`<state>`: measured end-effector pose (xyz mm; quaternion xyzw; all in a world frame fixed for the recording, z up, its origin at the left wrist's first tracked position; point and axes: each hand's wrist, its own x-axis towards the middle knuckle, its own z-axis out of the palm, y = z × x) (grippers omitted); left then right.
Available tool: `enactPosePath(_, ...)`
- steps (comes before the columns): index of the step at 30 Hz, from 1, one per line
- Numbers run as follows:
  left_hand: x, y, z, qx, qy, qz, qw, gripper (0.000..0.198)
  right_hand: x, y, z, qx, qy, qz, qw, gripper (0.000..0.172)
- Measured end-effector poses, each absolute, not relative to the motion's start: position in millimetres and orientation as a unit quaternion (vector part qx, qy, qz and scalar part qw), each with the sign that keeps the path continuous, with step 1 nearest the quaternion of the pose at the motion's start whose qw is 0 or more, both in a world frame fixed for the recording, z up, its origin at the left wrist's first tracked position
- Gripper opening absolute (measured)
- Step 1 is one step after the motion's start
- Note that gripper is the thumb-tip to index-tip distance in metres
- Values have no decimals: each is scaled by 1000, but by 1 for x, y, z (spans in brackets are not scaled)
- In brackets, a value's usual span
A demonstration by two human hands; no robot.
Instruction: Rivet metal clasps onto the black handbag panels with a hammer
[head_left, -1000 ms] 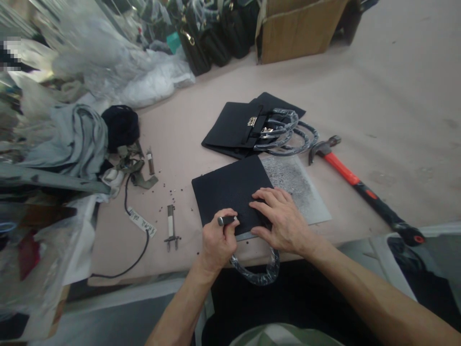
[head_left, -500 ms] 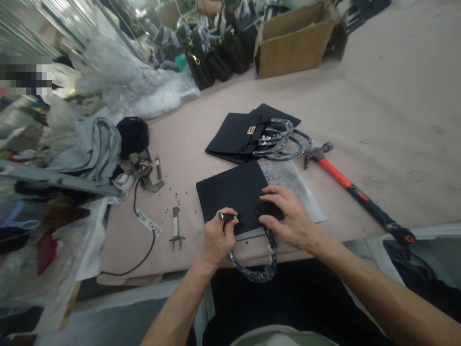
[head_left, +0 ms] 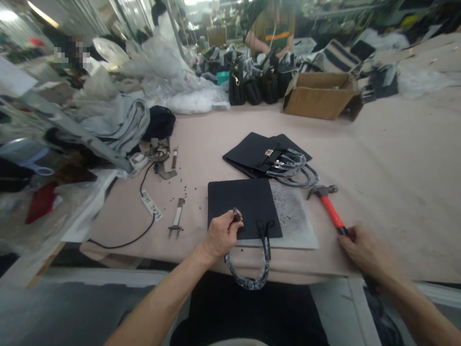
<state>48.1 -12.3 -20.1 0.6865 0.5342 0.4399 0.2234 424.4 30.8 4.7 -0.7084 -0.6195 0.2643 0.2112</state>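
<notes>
Wide pink table (head_left: 396,158) first, with a flat black bag panel (head_left: 243,206) lying near its front edge on a grey speckled mat (head_left: 295,221), its plastic-wrapped handle (head_left: 252,274) hanging over the edge. Farther back, a stack of finished black bags (head_left: 266,156), then a cardboard box (head_left: 320,96). Orange-handled hammer (head_left: 329,211) just right of the mat, head pointing away. Right hand (head_left: 367,252) closed around the near end of that handle. Left hand (head_left: 221,235) closed around a small metal punch (head_left: 236,215), tip resting on the panel's lower edge, just left of the handle's strap. Best done, judging from this, with the punch kept upright and steady over the mat, fingers clear of its top, and the hammer brought squarely down on it. Well to the left on the table, a small metal tool (head_left: 176,223) and a black cable (head_left: 144,211) with a white tag.
</notes>
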Motion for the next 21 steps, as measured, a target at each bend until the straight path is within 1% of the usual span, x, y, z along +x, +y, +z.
enactPosePath(3,49,-12,-23,685,527,449,227,12,403,30,28,-671,-514,477,243,26)
enactPosePath(5,49,-12,-24,687,524,453,219,12,386,26,44,-656,-422,561,277,27)
enactPosePath(7,50,-12,-25,686,525,456,212,12,367,20,61,-651,-352,587,328,30)
enactPosePath(9,50,-12,-26,685,529,455,210,12,348,12,81,-646,-388,548,364,33)
enactPosePath(10,50,-12,-27,685,529,453,211,12,339,9,91,-638,-431,524,363,36)
enactPosePath(12,50,-11,-27,688,528,450,213,12,322,3,110,-604,-524,513,312,49)
enactPosePath(13,50,-11,-28,689,527,450,213,11,315,1,117,-573,-562,531,271,55)
enactPosePath(15,50,-11,-28,688,527,453,209,12,303,-4,125,-491,-614,588,187,61)
enactPosePath(16,51,-11,-28,688,526,454,207,12,298,-5,126,-456,-628,612,155,61)
enactPosePath(18,51,-11,-28,689,525,455,206,13,293,-7,128,-432,-648,613,131,57)
enactPosePath(21,51,-11,-29,690,522,457,207,12,293,-8,139,-474,-662,560,153,42)
